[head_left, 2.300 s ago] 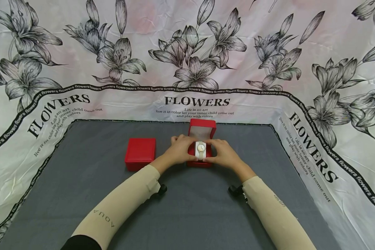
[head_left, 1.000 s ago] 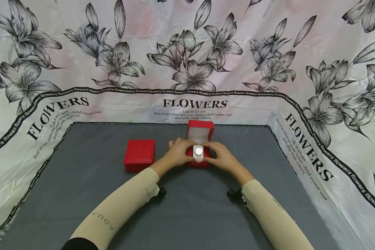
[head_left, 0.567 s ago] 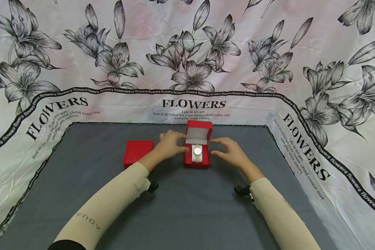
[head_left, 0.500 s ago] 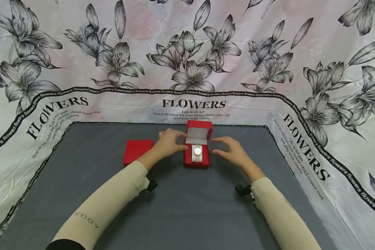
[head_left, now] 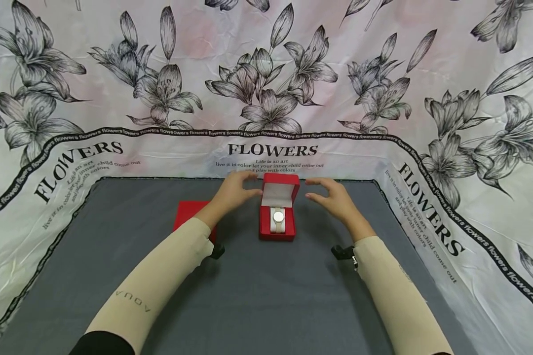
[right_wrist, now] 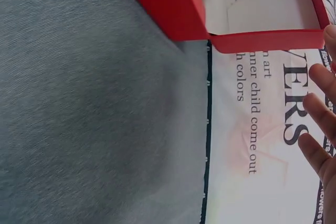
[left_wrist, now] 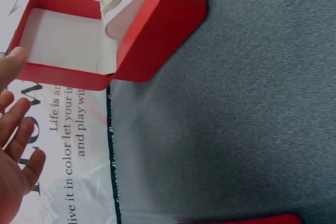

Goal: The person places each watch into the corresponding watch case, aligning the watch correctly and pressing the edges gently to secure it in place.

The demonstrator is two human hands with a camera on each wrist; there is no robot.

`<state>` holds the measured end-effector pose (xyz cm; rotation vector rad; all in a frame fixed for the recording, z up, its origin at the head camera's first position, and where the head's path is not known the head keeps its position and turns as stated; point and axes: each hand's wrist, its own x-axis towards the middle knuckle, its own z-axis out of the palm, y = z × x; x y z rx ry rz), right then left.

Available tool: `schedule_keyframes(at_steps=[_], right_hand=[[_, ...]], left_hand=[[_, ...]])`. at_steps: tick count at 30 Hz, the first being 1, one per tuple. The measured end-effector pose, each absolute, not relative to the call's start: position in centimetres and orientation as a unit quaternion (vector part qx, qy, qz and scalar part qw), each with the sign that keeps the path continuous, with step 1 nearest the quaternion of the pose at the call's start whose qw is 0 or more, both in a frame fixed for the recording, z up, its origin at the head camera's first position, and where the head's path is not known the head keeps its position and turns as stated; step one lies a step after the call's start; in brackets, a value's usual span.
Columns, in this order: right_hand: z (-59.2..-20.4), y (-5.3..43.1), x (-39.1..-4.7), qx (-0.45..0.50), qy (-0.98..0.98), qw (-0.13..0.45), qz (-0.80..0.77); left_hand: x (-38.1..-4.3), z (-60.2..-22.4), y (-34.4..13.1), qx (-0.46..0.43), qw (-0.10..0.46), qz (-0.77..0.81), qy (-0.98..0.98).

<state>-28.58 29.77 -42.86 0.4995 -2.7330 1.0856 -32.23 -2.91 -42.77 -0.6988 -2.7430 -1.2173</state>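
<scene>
In the head view a red watch box point(head_left: 277, 236) stands on the grey cloth with its lid point(head_left: 281, 178) raised, showing a pale lining. Inside sits a wristwatch point(head_left: 278, 217) with a light strap, wrapped round a white cushion point(left_wrist: 126, 17). Left of the lid is my left hand point(head_left: 234, 192), fingers spread and holding nothing; its thumb tip is very near the lid's edge, and I cannot tell whether they touch. On the other side my right hand point(head_left: 336, 199) hovers a little apart from the lid, thumb and fingers parted.
A second red box point(head_left: 187, 213), closed, stands to the left, partly hidden by my left wrist. Behind the boxes runs the white printed border point(head_left: 177, 153) of the cloth. Black wrist-camera mounts point(head_left: 343, 252) stick out below both wrists.
Both hands have let go of the watch on its cushion, drawn apart to the sides, then risen toward the raised lid. The watch now rests in the box.
</scene>
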Motion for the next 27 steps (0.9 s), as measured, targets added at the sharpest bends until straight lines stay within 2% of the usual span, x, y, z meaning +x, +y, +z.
schedule_keyframes(at_steps=[14,27], right_hand=[[-43.1,28.1,-30.9,0.163,-0.907,0.068,0.383],[-43.5,27.3,-30.7,0.153,-0.9,0.083,0.399]], left_hand=[[-33.1,-42.7,-1.5,-0.234,0.026,-0.423,-0.875],[-32.5,-42.8,-0.8,-0.218,0.028,-0.442,-0.87]])
